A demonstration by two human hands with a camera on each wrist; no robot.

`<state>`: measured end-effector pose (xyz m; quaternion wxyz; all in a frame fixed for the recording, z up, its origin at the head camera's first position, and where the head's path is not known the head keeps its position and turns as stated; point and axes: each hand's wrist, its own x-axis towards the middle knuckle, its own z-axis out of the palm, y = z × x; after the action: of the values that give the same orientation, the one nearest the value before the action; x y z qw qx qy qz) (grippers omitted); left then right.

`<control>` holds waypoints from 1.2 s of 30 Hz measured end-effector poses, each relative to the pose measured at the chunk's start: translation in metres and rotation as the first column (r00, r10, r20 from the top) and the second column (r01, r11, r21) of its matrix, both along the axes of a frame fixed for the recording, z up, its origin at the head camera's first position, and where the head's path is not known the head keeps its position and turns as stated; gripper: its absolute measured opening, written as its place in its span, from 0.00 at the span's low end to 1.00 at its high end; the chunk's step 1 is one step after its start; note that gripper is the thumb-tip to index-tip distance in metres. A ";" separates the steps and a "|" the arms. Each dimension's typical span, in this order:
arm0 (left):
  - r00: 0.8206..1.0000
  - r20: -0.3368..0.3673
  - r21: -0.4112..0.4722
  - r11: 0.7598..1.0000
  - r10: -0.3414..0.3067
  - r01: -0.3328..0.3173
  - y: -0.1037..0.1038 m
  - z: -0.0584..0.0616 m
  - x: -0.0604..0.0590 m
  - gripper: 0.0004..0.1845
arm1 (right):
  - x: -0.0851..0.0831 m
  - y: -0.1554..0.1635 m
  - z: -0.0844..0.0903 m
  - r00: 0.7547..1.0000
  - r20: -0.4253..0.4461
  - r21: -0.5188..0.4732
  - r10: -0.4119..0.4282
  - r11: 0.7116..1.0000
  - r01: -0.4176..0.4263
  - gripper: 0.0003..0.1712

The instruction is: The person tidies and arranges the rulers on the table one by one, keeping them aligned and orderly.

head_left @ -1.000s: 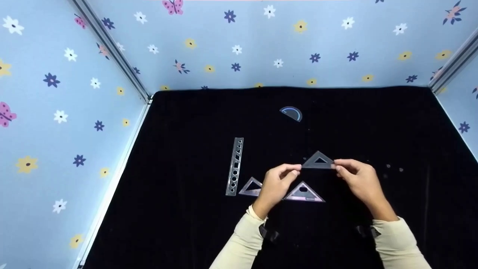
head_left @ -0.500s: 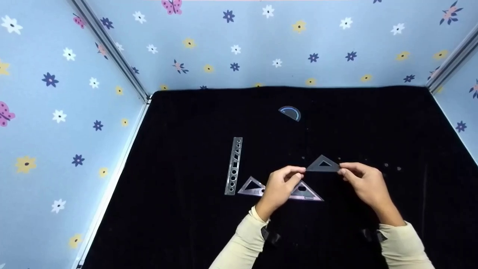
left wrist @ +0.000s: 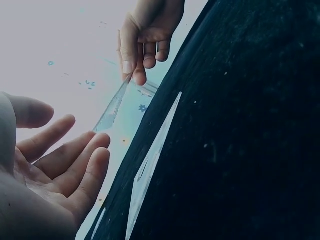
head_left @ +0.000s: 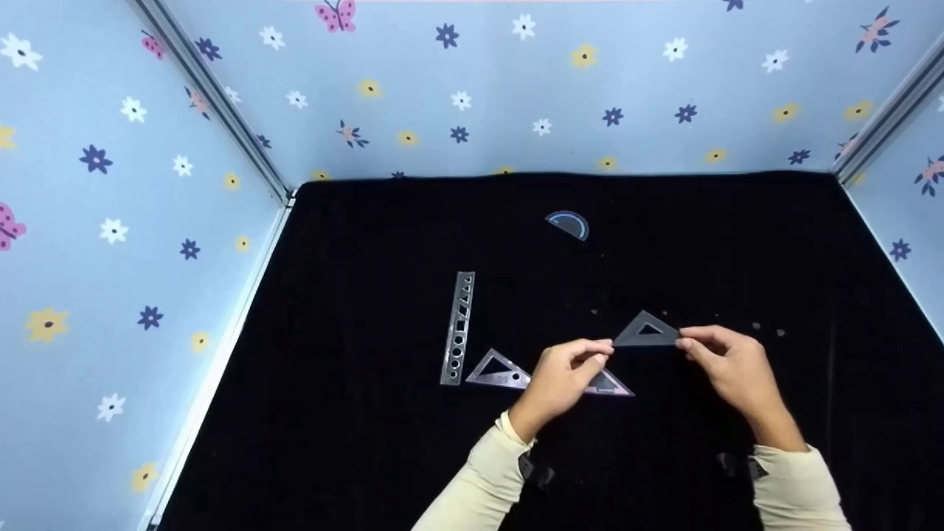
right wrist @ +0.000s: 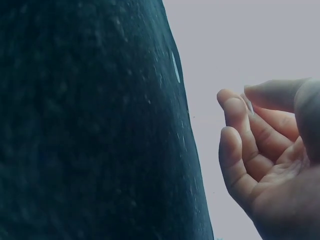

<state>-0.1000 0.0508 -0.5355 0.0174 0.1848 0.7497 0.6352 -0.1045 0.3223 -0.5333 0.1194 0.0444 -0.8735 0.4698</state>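
Observation:
A clear set square (head_left: pixel 646 331) with a triangular cut-out is held up in front of me. My right hand (head_left: pixel 734 366) pinches its right corner between thumb and finger, also seen in the left wrist view. My left hand (head_left: pixel 563 379) has its fingertips at the left corner; in the left wrist view its thumb stands apart from the fingers. Below the left hand lie two more set squares: a left one (head_left: pixel 495 372), and a right one (head_left: pixel 609 386) partly hidden by that hand.
A clear stencil ruler (head_left: pixel 458 328) with cut-out shapes lies left of the set squares. Farther back is a protractor (head_left: pixel 569 224) with a blue arc. A black cloth (head_left: pixel 354 442) covers the table, with flowered walls (head_left: pixel 413 59) around it.
Both hands have moved right and a little nearer, carrying the set square with them. The left hand now covers more of the right-hand set square on the cloth.

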 end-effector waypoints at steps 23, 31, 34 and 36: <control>0.982 -0.008 -0.176 0.967 -0.191 0.186 0.009 -0.002 0.011 0.13 | 0.011 0.028 0.005 0.987 0.155 0.156 0.046 0.985 -0.070 0.10; 0.967 0.059 -0.222 0.941 -0.248 0.255 0.014 -0.004 0.015 0.15 | 0.013 0.033 0.005 0.977 0.203 0.189 0.060 0.977 -0.099 0.08; 0.959 0.103 -0.211 0.936 -0.264 0.281 0.015 -0.005 0.017 0.15 | 0.015 0.036 0.006 0.969 0.232 0.176 0.086 0.976 -0.128 0.08; 0.955 0.115 -0.212 0.933 -0.272 0.291 0.016 -0.006 0.018 0.15 | 0.016 0.037 0.007 0.961 0.256 0.163 0.108 0.975 -0.153 0.08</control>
<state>-0.0822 0.0669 -0.5410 0.1605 0.2605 0.7815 0.5436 -0.0889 0.3595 -0.5263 -0.0256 0.0542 -0.9158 0.3972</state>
